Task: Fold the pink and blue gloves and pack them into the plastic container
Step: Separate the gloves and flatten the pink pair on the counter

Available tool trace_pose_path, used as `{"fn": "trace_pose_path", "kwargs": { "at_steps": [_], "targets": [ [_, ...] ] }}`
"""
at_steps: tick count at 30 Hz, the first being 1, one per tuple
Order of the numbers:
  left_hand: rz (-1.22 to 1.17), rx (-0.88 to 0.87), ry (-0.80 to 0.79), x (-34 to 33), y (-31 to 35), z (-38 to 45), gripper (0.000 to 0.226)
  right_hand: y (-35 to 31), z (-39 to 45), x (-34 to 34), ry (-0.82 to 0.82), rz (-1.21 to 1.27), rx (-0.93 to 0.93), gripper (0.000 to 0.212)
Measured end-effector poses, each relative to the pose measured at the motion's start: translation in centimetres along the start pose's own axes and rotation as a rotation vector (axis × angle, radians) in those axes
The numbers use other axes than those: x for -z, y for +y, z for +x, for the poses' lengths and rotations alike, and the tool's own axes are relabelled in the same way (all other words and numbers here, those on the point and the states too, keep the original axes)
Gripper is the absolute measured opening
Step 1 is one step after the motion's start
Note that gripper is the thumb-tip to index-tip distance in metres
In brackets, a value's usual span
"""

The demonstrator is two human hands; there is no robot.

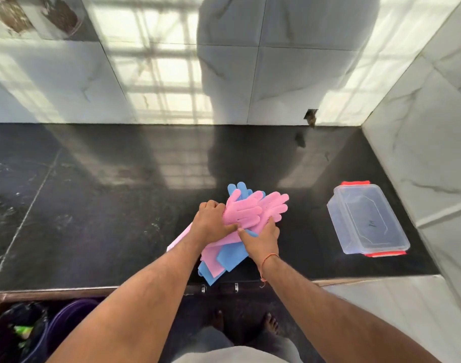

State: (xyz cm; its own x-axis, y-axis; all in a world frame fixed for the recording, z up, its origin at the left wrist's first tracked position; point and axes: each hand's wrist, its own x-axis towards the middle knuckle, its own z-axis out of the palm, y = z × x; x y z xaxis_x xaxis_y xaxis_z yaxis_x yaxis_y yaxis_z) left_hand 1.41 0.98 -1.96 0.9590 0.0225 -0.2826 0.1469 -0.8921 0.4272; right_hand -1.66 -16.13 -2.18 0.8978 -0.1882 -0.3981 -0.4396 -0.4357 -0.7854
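Note:
A pile of pink gloves [253, 209] and blue gloves [230, 254] lies on the black counter near its front edge. Blue fingertips stick out at the far side of the pile, and blue and pink cuffs hang toward me. My left hand [211, 222] grips the pink gloves from the left at palm level. My right hand [262, 238] presses on the pile from the near right, fingers on the pink gloves. The clear plastic container [368, 218] with red clips stands open and empty to the right, apart from the pile.
A white marble wall runs behind the black counter [106, 192] and along its right side, close to the container. Below the counter's front edge at lower left are a purple bucket [66, 318] and a dark bag. My bare feet show on the floor.

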Motion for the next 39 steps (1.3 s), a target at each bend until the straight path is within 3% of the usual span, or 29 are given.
{"fn": "trace_pose_path", "kwargs": {
  "at_steps": [4,9,14,18,22,26,31,34,36,39],
  "targets": [
    [-0.142,0.002,-0.009,0.7,-1.4,-0.7,0.033,-0.8,0.4,-1.4,-0.042,0.071,0.076,0.078],
    [-0.202,0.045,0.031,1.7,-4.0,-1.5,0.028,-2.3,0.8,-3.6,-0.115,0.143,0.138,0.077],
    [-0.332,0.165,0.133,3.8,-8.2,-2.5,0.033,-5.2,0.2,-6.7,-0.268,0.199,0.152,0.085],
    [-0.416,0.357,0.215,6.2,-12.3,-3.8,0.045,-7.8,-0.5,-10.0,-0.338,0.236,0.188,0.066],
    [-0.134,0.367,0.124,7.6,-14.7,-4.4,0.048,-8.8,-0.5,-11.3,-0.329,0.113,0.212,0.066],
    [0.097,0.275,0.260,8.6,-15.0,-5.3,0.044,-8.0,-0.2,-10.4,-0.274,-0.072,0.282,0.063],
    [-0.148,0.087,0.229,9.7,-12.7,-5.1,0.033,-7.3,0.1,-8.9,-0.198,-0.122,0.375,0.051],
    [-0.237,0.013,0.295,10.3,-10.6,-4.4,0.023,-7.6,-0.3,-8.1,-0.270,-0.042,0.320,0.046],
    [-0.425,0.019,0.244,10.5,-8.9,-3.6,0.030,-7.9,-0.9,-7.2,-0.392,0.124,0.179,0.062],
    [-0.800,0.024,0.144,11.3,-6.3,-2.9,0.013,-8.1,-1.2,-5.5,-0.575,0.332,-0.037,0.086]
  ]
}}
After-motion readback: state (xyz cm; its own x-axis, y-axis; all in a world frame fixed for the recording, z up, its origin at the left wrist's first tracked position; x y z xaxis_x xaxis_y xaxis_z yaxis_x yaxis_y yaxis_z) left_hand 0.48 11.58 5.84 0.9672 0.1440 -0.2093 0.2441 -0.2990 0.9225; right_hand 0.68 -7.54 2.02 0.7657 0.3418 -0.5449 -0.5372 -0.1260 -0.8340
